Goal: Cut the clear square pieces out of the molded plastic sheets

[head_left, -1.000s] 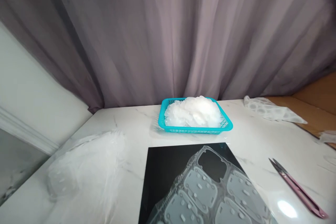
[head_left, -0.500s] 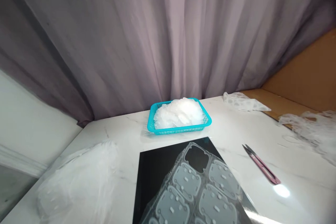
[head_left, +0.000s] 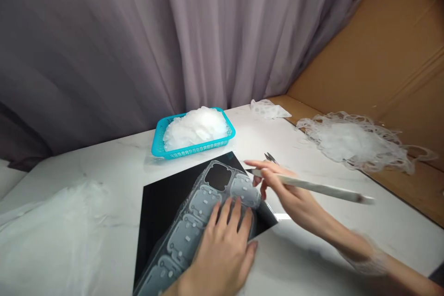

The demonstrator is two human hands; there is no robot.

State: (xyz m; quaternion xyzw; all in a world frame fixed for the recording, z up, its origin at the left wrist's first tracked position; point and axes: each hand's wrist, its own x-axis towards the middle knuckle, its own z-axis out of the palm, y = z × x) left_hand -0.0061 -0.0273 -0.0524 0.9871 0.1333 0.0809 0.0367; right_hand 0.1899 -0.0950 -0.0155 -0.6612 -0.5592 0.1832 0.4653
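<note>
A translucent sheet of moulded rubbery pieces [head_left: 194, 215] lies on a black mat [head_left: 163, 203] on the white marble table [head_left: 114, 166]. My left hand [head_left: 222, 249] rests flat on the sheet with its fingers stretched out. My right hand [head_left: 287, 194] is closed in a pinch on a thin pale stick-like tool [head_left: 312, 187], whose tip sits at the sheet's right edge. One cell of the sheet near its far end is empty and shows the mat.
A teal basket [head_left: 157, 136] piled with white pieces stands behind the mat. Small snips [head_left: 269, 157] peek out behind my right hand. A heap of white lacy offcuts [head_left: 350, 141] lies on brown cardboard [head_left: 381, 55] at right. Clear plastic [head_left: 45, 236] covers the near left; a curtain hangs behind.
The view has swung right and down. Both my hands have come into view: the left one onto the sheet, the right one holding the stick tool at its edge.
</note>
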